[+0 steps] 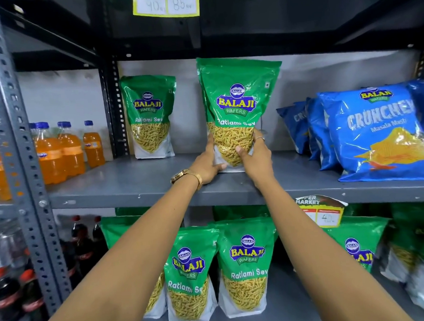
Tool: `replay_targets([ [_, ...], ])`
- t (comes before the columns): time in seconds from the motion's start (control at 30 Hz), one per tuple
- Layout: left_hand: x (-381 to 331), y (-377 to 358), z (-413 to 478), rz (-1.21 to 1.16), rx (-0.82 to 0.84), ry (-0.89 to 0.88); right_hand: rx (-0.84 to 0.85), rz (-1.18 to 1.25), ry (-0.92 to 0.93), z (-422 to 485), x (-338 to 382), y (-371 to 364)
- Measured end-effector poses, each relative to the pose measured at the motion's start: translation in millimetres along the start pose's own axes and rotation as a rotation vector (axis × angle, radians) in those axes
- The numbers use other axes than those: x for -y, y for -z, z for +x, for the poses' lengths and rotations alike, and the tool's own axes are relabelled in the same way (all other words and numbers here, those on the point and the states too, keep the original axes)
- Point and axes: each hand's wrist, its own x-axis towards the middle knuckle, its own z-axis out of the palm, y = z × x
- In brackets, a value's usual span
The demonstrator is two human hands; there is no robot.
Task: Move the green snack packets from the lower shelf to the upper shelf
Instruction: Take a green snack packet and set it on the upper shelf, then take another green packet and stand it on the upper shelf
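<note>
The Ratlami Sev packet (237, 110) is held upright on the upper shelf (133, 181), its base pinched between left hand (207, 166) and right hand (256, 158) fingers, equally near.

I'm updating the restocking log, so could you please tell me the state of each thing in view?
Held green packet: upright, base on the upper shelf, gripped by both hands.
Left hand: closed on the packet's lower left.
Right hand: closed on its lower right.
Other green packet: standing upright, untouched, further left.
Lower-shelf green packets: standing, not yet moved.
Blue snack bags: leaning in a row.
Orange drink bottles: upright, capped.
</note>
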Motion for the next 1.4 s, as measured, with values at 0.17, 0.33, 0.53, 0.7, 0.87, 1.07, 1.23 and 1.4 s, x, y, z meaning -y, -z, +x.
replay_targets([
  [0.17, -7, 0, -15, 0.025, -0.019, -0.050, -0.145, 0.023, 0.125, -13, 4, 6],
  [0.33, -3, -16, -61, 0.026, -0.455, -0.288, -0.374, 0.223, 0.356, -77, -14, 6],
  [0.53, 59, -94, -157, -0.142, -0.931, -0.375, -0.304, 0.305, 0.202, -181, -71, -16],
  [0.7, 124, -170, -232, -0.456, -0.851, 0.197, 0.137, 0.251, -0.128, -253, -132, -53],
  [0.87, 157, -172, -238, -0.605, -0.497, 0.425, 0.342, 0.213, -0.317, -266, -152, -86],
  [1.07, 189, -155, -236, -0.593, -0.297, 0.404, 0.399, 0.242, -0.354, -263, -153, -108],
  [1.23, 200, -141, -240, -0.637, -0.207, 0.426, 0.318, 0.326, -0.450, -279, -147, -108],
  [1.4, 201, -139, -256, -0.614, -0.211, 0.390, 0.281, 0.335, -0.519, -304, -130, -105],
])
